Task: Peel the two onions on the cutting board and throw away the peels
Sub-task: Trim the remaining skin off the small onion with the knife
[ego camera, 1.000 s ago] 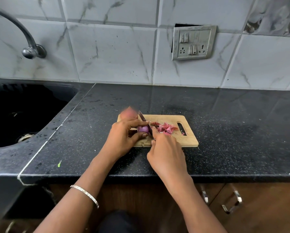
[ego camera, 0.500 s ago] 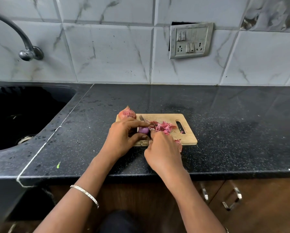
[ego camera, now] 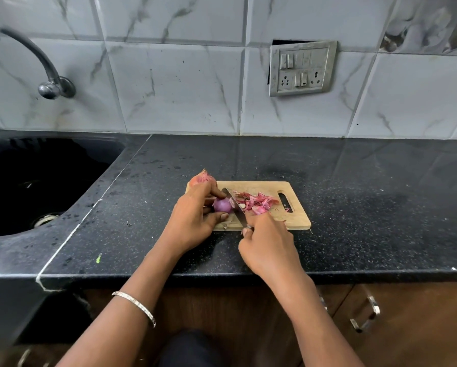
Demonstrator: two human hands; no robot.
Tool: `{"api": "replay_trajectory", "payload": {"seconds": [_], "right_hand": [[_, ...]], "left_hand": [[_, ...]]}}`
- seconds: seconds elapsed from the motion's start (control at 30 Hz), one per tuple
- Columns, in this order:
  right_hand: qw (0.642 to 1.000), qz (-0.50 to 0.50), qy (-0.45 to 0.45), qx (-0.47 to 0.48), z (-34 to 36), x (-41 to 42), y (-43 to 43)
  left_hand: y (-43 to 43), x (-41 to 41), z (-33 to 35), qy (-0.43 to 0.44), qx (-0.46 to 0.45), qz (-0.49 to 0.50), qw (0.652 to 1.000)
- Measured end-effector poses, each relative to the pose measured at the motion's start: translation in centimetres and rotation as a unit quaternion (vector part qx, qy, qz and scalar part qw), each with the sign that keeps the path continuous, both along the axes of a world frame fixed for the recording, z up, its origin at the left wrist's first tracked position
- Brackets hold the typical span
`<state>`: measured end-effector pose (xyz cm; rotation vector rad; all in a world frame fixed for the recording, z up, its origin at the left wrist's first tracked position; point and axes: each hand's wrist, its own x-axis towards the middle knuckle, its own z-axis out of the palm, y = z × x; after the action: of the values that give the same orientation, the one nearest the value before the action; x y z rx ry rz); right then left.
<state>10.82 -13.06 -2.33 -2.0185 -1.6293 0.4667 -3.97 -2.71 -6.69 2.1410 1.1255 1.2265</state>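
Note:
A small wooden cutting board (ego camera: 297, 219) lies on the black counter. My left hand (ego camera: 193, 218) grips a peeled purple onion (ego camera: 222, 205) over the board's left part. My right hand (ego camera: 268, 241) grips a knife (ego camera: 234, 203); its blade lies against the onion's right side. An unpeeled reddish onion (ego camera: 202, 178) sits at the board's far left corner, partly hidden behind my left hand. A pile of pink peels (ego camera: 256, 202) lies in the middle of the board.
A black sink (ego camera: 37, 181) with a metal tap (ego camera: 46, 75) is at the left. The tiled wall carries a switch panel (ego camera: 303, 67). Cabinet handles (ego camera: 365, 316) show below the counter's front edge. A small green scrap (ego camera: 98, 258) lies near that edge.
My right hand has drawn back toward the counter's front edge, so the knife blade shows more fully against the onion. My left hand still holds the onion in the same place.

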Motion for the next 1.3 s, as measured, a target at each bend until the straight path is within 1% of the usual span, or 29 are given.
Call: {"api": "replay_trajectory", "payload": {"seconds": [0.07, 0.17, 0.3, 0.4, 0.5, 0.6, 0.7, 0.77, 0.83, 0.93, 1.03, 1.1, 1.2, 1.3], "right_hand": [[1.000, 0.000, 0.028, -0.009, -0.1, 0.7, 0.5], [0.998, -0.002, 0.056, 0.017, -0.9, 1.6, 1.1], [0.991, -0.004, 0.085, 0.106, -1.1, 1.7, 1.3], [0.977, -0.036, 0.124, 0.168, -0.6, 1.3, 2.7], [0.965, -0.044, 0.198, 0.166, -0.6, 0.9, 4.6], [0.957, -0.016, 0.256, 0.136, -1.0, 0.7, 6.0], [0.940, 0.000, 0.313, 0.134, -1.4, 0.6, 6.6], [0.943, 0.010, 0.299, 0.146, -2.0, 0.6, 7.0], [0.951, 0.014, 0.250, 0.180, -2.4, 0.5, 7.4], [0.960, 0.007, 0.177, 0.217, -3.0, 0.3, 7.7], [0.963, 0.017, 0.136, 0.233, -3.1, 0.0, 7.4], [0.958, -0.003, 0.141, 0.248, -3.3, 0.1, 7.6], [0.945, -0.063, 0.169, 0.274, -3.8, 0.4, 7.9], [0.946, -0.065, 0.170, 0.266, -3.5, 0.6, 7.6]], "left_hand": [[-0.1, 0.0, 0.0, -0.003, 0.002, -0.001, 1.000], [-0.2, 0.0, 0.1, 0.002, -0.002, 0.007, 1.000], [-0.3, 0.0, 0.0, 0.001, 0.004, 0.000, 1.000], [-0.2, -0.1, 0.0, 0.012, 0.015, -0.003, 1.000], [-0.3, -0.2, 0.1, 0.013, 0.028, -0.004, 1.000], [-0.3, -0.1, 0.2, 0.000, 0.041, -0.007, 0.999], [-0.2, -0.2, 0.2, 0.001, 0.047, -0.004, 0.999], [-0.2, -0.3, 0.2, 0.008, 0.056, 0.003, 0.998], [-0.1, -0.2, 0.1, -0.004, 0.044, 0.004, 0.999], [-0.2, -0.1, 0.0, -0.037, 0.003, -0.003, 0.999], [0.0, -0.1, -0.1, -0.039, -0.003, 0.003, 0.999], [0.2, -0.2, -0.1, -0.042, -0.004, 0.001, 0.999], [0.3, -0.1, -0.1, -0.039, 0.015, 0.003, 0.999], [0.2, 0.0, -0.1, -0.026, 0.035, 0.011, 0.999]]}}
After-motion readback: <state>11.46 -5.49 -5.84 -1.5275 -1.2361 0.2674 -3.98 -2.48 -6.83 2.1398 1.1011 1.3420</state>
